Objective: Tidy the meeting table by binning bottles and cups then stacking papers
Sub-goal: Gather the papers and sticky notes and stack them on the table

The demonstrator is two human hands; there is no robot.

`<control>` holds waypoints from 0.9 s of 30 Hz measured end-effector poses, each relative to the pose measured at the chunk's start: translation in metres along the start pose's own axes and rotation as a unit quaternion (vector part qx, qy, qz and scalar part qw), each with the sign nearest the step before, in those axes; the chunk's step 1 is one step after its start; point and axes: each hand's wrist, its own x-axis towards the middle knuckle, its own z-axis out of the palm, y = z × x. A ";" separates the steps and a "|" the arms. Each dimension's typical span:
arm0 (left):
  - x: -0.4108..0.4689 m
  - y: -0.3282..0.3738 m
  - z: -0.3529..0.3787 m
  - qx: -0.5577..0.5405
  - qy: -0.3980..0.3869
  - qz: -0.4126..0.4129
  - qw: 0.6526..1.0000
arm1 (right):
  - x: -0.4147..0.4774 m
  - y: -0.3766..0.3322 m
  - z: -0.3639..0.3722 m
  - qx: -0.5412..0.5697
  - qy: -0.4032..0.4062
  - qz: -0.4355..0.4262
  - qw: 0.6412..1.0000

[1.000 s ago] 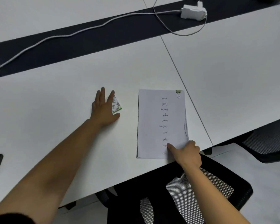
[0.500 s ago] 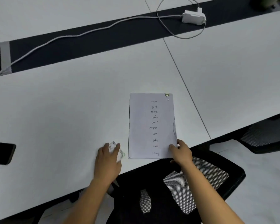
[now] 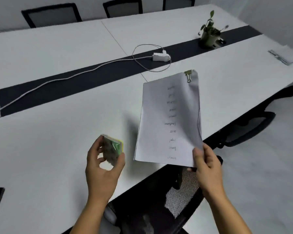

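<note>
White clipped papers [image 3: 169, 119], handwriting barely legible

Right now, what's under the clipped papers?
The papers are lifted in the right hand, casting a shadow on the bare white table to their left. The table beneath them and the sheets under the top page are covered.

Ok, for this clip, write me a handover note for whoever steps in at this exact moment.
Left hand: grip closed on a small green-edged packet, lifted off the table.
Right hand: pinching the near corner of the clipped paper stack, raised and tilted; binder clip at its far corner.
Done: no bottles or cups visible on the table.
Left: dispose of the packet, set the papers down stacked. More papers lie at the far right.
</note>
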 end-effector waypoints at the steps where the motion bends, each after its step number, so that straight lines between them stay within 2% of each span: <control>1: -0.005 0.006 0.011 -0.025 -0.016 -0.004 1.000 | -0.005 0.000 -0.016 0.017 0.027 -0.003 0.999; 4: -0.019 0.021 0.043 -0.038 -0.070 0.001 0.997 | -0.024 0.001 -0.062 0.042 0.107 -0.008 0.993; 12: -0.071 0.096 0.153 0.002 -0.198 0.104 0.975 | -0.058 0.011 -0.194 0.110 0.266 -0.028 0.957; 19: -0.165 0.127 0.283 0.004 -0.231 0.156 0.960 | -0.048 0.042 -0.327 0.157 0.313 -0.017 0.936; 27: -0.255 0.148 0.432 0.006 -0.267 0.168 0.949 | 0.011 0.060 -0.477 0.174 0.332 -0.016 0.927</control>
